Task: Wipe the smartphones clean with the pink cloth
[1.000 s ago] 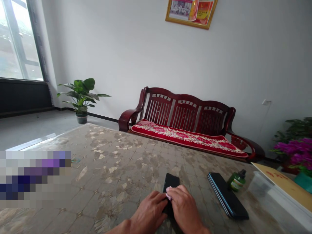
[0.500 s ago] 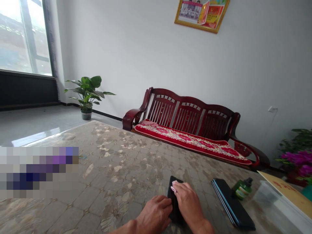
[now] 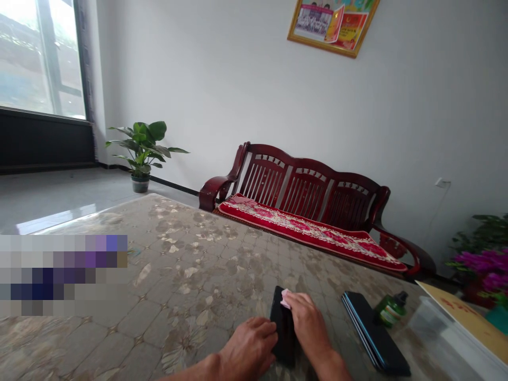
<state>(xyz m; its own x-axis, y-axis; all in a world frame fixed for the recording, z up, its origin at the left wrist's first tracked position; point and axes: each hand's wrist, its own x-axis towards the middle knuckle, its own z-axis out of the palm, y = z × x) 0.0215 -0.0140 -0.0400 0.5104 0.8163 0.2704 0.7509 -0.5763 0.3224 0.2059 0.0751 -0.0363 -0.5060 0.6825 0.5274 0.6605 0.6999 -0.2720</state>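
A black smartphone [image 3: 284, 343] lies on the patterned tablecloth in front of me, its dark face up. My left hand [image 3: 252, 343] is closed at the phone's left edge, its fingertips gripping that side. With my right hand [image 3: 310, 321] I pinch a small pink cloth [image 3: 285, 299] against the upper right part of the phone. The lower part of the phone shows between both hands. To the right is a stack of dark phones [image 3: 375, 333], and a green bottle with a black cap [image 3: 391, 309] stands beside it.
A clear plastic box [image 3: 436, 330] with a yellowish board [image 3: 466, 315] over it sits at the right. Beyond the table [image 3: 190, 296] is a wooden bench [image 3: 307, 190] with a red cushion. A potted plant [image 3: 139, 182] stands on the floor; a pixelated patch covers the left side.
My right hand has shifted slightly toward the phone's right edge, so more of the pink cloth and the dark phone face shows. My left hand stays at the phone's left side.
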